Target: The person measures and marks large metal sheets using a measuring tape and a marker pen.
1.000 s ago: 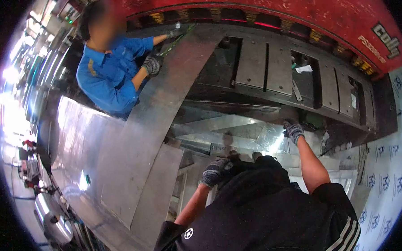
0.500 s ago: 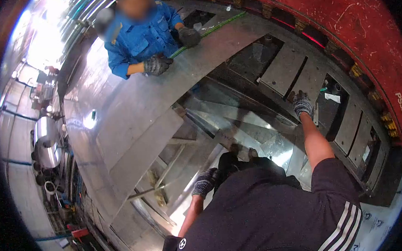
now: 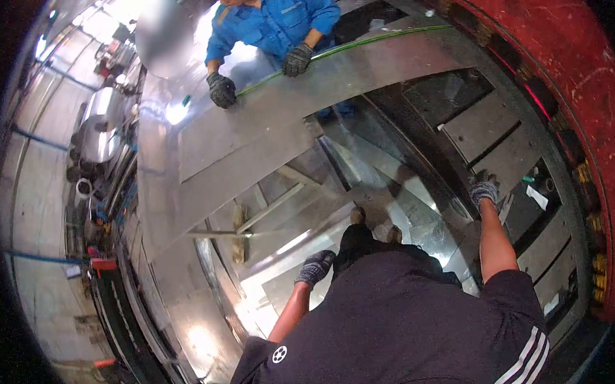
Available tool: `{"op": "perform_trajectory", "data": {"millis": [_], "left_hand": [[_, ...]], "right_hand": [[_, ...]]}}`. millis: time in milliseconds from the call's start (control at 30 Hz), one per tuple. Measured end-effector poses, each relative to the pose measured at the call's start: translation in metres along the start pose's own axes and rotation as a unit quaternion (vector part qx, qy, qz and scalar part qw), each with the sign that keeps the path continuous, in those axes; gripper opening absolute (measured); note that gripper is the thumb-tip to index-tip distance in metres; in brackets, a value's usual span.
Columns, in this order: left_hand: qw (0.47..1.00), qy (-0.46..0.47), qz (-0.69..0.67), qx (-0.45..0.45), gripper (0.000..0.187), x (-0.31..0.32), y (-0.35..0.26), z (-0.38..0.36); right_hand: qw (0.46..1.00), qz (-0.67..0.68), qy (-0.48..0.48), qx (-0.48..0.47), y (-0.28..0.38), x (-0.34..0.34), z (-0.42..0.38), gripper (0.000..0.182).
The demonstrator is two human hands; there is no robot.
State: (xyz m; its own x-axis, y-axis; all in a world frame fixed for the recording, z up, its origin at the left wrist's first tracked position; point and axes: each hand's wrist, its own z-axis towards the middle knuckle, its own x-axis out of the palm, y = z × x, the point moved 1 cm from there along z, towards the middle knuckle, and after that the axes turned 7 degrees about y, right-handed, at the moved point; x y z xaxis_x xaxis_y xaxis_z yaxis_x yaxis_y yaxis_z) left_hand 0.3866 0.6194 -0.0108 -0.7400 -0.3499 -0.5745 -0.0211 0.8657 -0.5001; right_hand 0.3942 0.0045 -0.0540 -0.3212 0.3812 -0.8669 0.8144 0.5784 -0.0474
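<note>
My right hand [image 3: 484, 188], in a grey knit glove, rests with spread fingers on the slotted metal bed [image 3: 487, 133] of a large machine. Beside my thigh hangs my left hand [image 3: 315, 268], also gloved, its fingers loosely bent and nothing visible in it. In front of me a broad sheet of metal [image 3: 264, 139] lies flat, partly over the bed. A long thin green strip [image 3: 390, 34] runs along its far side. Across from me, a co-worker in a blue shirt [image 3: 272, 22] has both dark-gloved hands at that strip.
A red machine body [image 3: 555, 57] curves along the right. Below the sheet's near edge are a metal frame [image 3: 270, 211] and bright plates around my feet. A shiny metal roll [image 3: 102, 125] stands at the left. A white scrap [image 3: 537, 197] lies in a bed opening.
My view has shifted, so the scene sits differently in it. The co-worker's hands are farther apart along the green strip. My right hand stays on the bed, my left by my thigh.
</note>
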Motion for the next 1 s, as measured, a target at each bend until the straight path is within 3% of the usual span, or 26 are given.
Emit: {"op": "perform_trajectory", "data": {"millis": [100, 200, 267, 333, 400, 467, 533, 567, 600, 667, 700, 833, 1000], "left_hand": [[0.999, -0.029, -0.006, -0.031, 0.042, 0.006, 0.021, -0.006], [0.992, -0.073, -0.073, -0.079, 0.040, 0.038, 0.080, -0.008], [0.995, -0.063, -0.021, -0.077, 0.045, 0.074, 0.138, 0.000], [0.994, -0.059, -0.021, -0.087, 0.049, 0.092, 0.146, -0.012], [0.988, -0.017, -0.079, -0.133, 0.050, 0.112, 0.162, -0.013], [0.980, -0.009, -0.132, -0.147, 0.051, 0.121, 0.149, -0.016], [0.978, -0.001, -0.132, -0.163, 0.052, 0.120, 0.133, -0.015], [0.991, -0.005, -0.065, -0.119, 0.050, 0.114, 0.121, -0.016], [0.991, -0.005, -0.065, -0.119, 0.050, 0.106, 0.110, -0.015], [0.996, -0.058, -0.051, -0.036, 0.047, 0.097, 0.102, -0.006], [0.993, -0.068, -0.048, -0.086, 0.045, 0.089, 0.091, -0.002], [0.985, -0.088, -0.103, -0.111, 0.046, 0.050, 0.061, 0.009], [0.985, -0.123, -0.073, -0.097, 0.046, 0.026, 0.058, 0.023]], "right_hand": [[0.998, 0.034, -0.018, -0.055, -0.002, 0.009, 0.017, 0.068], [0.994, -0.041, -0.022, -0.098, 0.008, -0.020, -0.007, 0.063], [0.996, -0.006, -0.015, -0.087, 0.015, -0.033, -0.020, 0.061], [0.991, -0.057, 0.003, -0.121, 0.019, -0.031, -0.012, 0.062], [0.994, -0.071, 0.028, -0.075, 0.017, -0.032, -0.012, 0.061], [0.993, -0.071, 0.001, -0.090, 0.013, -0.026, -0.005, 0.064], [0.985, -0.125, 0.040, -0.111, 0.012, -0.025, 0.001, 0.064], [0.985, -0.125, 0.040, -0.112, 0.012, -0.020, 0.008, 0.064], [0.985, -0.129, 0.053, -0.102, 0.013, -0.016, 0.014, 0.064], [0.985, -0.131, 0.066, -0.091, 0.010, -0.012, 0.019, 0.064], [0.986, -0.129, 0.057, -0.093, 0.010, -0.012, 0.019, 0.065], [0.983, -0.138, 0.083, -0.086, 0.016, -0.029, -0.003, 0.069], [0.984, -0.122, 0.069, -0.107, 0.008, -0.014, 0.019, 0.070]]}}
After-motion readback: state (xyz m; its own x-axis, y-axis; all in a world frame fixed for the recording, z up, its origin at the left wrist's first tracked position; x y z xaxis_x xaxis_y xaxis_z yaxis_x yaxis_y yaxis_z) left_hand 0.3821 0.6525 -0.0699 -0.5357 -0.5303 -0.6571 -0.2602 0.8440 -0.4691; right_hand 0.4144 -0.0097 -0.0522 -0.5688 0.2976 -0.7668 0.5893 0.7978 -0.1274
